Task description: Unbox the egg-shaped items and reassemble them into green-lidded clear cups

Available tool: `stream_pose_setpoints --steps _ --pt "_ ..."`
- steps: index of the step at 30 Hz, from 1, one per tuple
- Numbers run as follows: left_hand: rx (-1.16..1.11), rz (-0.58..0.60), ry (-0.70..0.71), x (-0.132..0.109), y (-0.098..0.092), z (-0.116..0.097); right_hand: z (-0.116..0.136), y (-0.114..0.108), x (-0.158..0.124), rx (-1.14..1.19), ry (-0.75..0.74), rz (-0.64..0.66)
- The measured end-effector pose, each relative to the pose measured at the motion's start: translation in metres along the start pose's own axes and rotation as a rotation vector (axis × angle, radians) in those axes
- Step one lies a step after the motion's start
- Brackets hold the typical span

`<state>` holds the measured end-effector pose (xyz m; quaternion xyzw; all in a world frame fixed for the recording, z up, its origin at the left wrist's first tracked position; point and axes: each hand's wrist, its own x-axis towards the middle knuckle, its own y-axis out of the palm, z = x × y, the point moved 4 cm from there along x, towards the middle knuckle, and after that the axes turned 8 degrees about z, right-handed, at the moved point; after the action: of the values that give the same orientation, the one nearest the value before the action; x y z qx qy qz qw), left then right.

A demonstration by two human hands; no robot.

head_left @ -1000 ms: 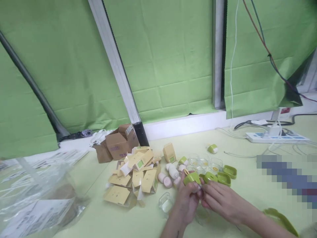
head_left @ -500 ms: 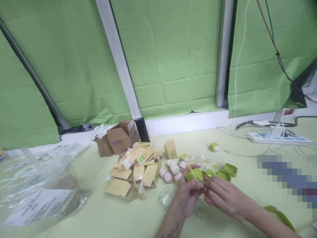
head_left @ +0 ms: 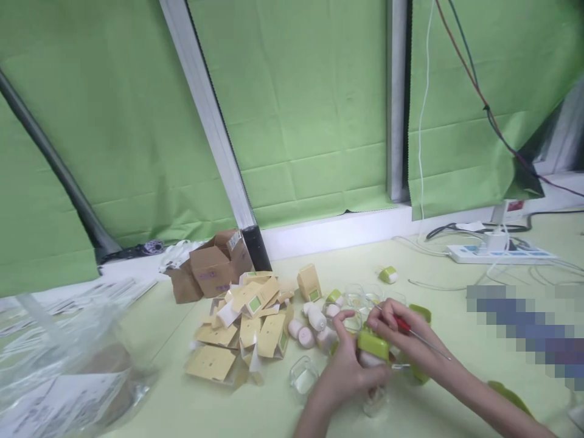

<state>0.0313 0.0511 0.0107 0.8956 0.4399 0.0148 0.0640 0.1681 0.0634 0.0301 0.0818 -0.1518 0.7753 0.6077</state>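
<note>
- Left hand (head_left: 342,378): fingers curled around a green-capped pale piece (head_left: 374,347), the cap facing up; the piece is held above the near part of the table (head_left: 159,407).
- Right hand (head_left: 404,342): fingers bent at the upper side of that piece and grasping a thin tool with a red part (head_left: 402,325), its slender shaft slanting back over the wrist. Whether the fingertips press on the cap I cannot tell from here.
- In the way: the hands and right forearm partly cover the green trays (head_left: 420,313) and the clear cases (head_left: 356,295); one clear case (head_left: 376,401) sits beneath the hands, its outline blurred.
- Left of the hands: a separate clear case (head_left: 302,378), and beyond it a cluster of white and pinkish rounded pieces (head_left: 316,317).
- Further left: a heap of yellow cartons (head_left: 249,325), with one upright carton (head_left: 309,283) just beside it; behind, a brown cardboard box (head_left: 212,271) and a black cylinder (head_left: 256,248).
- Far left: a transparent plastic bag (head_left: 68,365).
- Far right: a power strip (head_left: 469,254) with trailing cables; nearer the middle, a lone green-and-white piece (head_left: 388,275), well apart.
</note>
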Motion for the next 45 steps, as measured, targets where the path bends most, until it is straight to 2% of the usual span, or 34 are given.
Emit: stream_pose_setpoints --steps 3,5,9,13,18,23,28,36,40,42,45 --pt "-0.114 -0.087 0.042 0.004 -0.004 0.004 0.003 -0.015 -0.001 0.025 -0.07 -0.275" --pt "-0.095 -0.122 0.084 0.007 -0.005 0.005 0.001 -0.017 -0.002 0.025 -0.104 -0.345" --pt "0.023 -0.206 0.063 0.014 0.0 0.006 -0.004 -0.008 -0.006 0.02 -0.151 -0.315" --pt "0.009 -0.298 0.059 0.017 0.001 0.009 -0.005 0.002 -0.01 -0.011 -0.171 -0.261" --pt "0.0 -0.276 0.062 0.019 0.0 0.017 -0.006 0.008 -0.016 -0.076 -0.218 -0.3" --pt "-0.052 -0.326 0.058 0.018 -0.001 0.019 -0.009 0.013 -0.021 -0.109 -0.243 -0.381" --pt "-0.063 -0.291 0.083 0.015 -0.001 0.015 -0.011 0.012 -0.019 -0.153 -0.258 -0.365" --pt "-0.097 -0.262 -0.021 0.011 -0.002 0.009 -0.011 0.011 -0.02 -0.205 -0.412 -0.282" --pt "-0.15 -0.227 -0.008 0.01 0.0 0.009 -0.01 0.013 -0.021 -0.216 -0.445 -0.272" --pt "-0.152 -0.22 0.005 0.01 0.0 0.009 -0.009 0.014 -0.021 -0.199 -0.421 -0.282" --pt "-0.13 -0.249 0.003 0.01 -0.001 0.009 -0.008 0.014 -0.019 -0.123 -0.309 -0.3"
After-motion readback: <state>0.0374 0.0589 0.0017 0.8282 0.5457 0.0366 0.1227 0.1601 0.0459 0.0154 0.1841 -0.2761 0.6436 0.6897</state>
